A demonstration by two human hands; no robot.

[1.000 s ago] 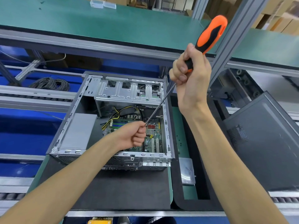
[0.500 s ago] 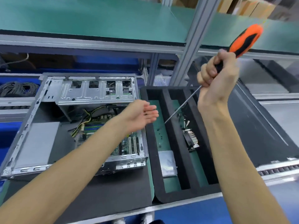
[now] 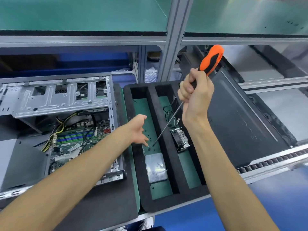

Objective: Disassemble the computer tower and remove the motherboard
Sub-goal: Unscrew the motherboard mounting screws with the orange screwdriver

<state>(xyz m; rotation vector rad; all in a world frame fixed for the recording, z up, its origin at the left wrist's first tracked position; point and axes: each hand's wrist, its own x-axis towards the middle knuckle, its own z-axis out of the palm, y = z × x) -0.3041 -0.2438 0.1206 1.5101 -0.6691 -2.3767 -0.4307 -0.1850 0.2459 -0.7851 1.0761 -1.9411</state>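
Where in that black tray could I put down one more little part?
The tray has two green-floored slots. Left slot: bare at the far end and a small patch nearer than the silver drive; its middle is crowded with screws, the left hand and the screwdriver tip. Right slot: bare at the near end, past the heatsink; cables fill the far end.

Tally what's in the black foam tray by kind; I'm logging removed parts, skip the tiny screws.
Silver drive: 1
Finned cooler: 1
Cable bundle: 1
Total: 3, all in the foam tray.
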